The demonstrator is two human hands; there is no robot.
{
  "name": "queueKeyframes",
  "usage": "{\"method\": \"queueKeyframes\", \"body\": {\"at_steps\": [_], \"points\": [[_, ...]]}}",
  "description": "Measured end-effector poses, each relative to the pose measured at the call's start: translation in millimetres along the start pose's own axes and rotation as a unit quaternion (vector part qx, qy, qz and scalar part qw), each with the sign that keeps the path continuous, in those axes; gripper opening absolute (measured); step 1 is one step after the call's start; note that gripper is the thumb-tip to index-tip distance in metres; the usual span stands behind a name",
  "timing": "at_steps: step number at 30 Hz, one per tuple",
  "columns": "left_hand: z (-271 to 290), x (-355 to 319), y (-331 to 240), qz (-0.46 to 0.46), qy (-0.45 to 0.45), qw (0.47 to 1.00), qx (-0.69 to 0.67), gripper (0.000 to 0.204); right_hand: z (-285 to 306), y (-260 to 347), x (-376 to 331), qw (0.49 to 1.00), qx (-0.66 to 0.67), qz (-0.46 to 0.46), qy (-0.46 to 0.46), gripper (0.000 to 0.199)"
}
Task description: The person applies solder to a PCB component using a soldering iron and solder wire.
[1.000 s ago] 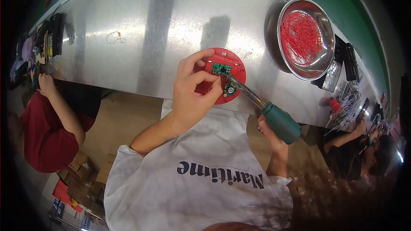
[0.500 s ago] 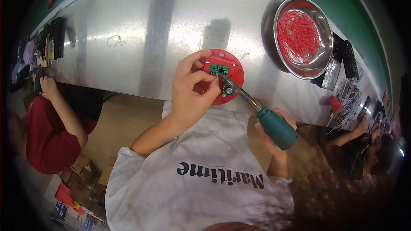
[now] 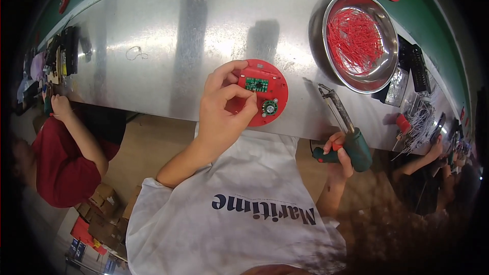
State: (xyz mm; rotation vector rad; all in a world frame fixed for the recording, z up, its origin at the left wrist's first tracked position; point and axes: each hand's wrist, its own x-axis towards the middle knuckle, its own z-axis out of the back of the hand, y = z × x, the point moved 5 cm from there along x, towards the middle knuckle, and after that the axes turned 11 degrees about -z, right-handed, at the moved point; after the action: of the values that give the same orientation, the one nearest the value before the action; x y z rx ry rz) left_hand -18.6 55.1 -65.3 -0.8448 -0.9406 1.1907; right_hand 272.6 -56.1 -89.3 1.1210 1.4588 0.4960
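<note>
At the far left, a co-worker in a dark red shirt (image 3: pixel 63 173) reaches toward the metal table (image 3: pixel 153 15); a thin looped wire (image 3: pixel 136 53) lies in the upper left. In the centre, the left hand (image 3: pixel 224 103) is curled at the left rim of a red round plate (image 3: pixel 279 81), thumb and forefinger pinched by its green circuit board (image 3: pixel 256 85); whatever sits between them is too small to tell. Right of centre, the right hand (image 3: pixel 337 159) is closed around a green soldering gun (image 3: pixel 358 150), its tip apart from the plate. Upper right, a steel bowl (image 3: pixel 390 46) holds red wires (image 3: pixel 355 40).
</note>
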Motion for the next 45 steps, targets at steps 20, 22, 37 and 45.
{"method": "queueKeyframes", "body": {"at_steps": [20, 22, 37, 45], "points": [[72, 71, 4, -0.073, 0.265, 0.927, 0.256, 0.052, 2, -5, 2, 0.996, 0.085, 0.024, -0.024, 0.030], [121, 92, 37, -0.072, 0.066, 0.911, 0.401, 0.054, 2, -3, 1, 0.996, 0.081, 0.020, -0.028, 0.029], [35, 331, 41, -0.256, 0.253, 0.808, 0.466, 0.062, 2, -15, 5, 0.984, 0.164, 0.062, -0.007, 0.026], [36, 275, -57, -0.281, 0.143, 0.773, 0.550, 0.055, 3, -15, 2, 0.969, 0.236, 0.074, -0.024, 0.026]]}}
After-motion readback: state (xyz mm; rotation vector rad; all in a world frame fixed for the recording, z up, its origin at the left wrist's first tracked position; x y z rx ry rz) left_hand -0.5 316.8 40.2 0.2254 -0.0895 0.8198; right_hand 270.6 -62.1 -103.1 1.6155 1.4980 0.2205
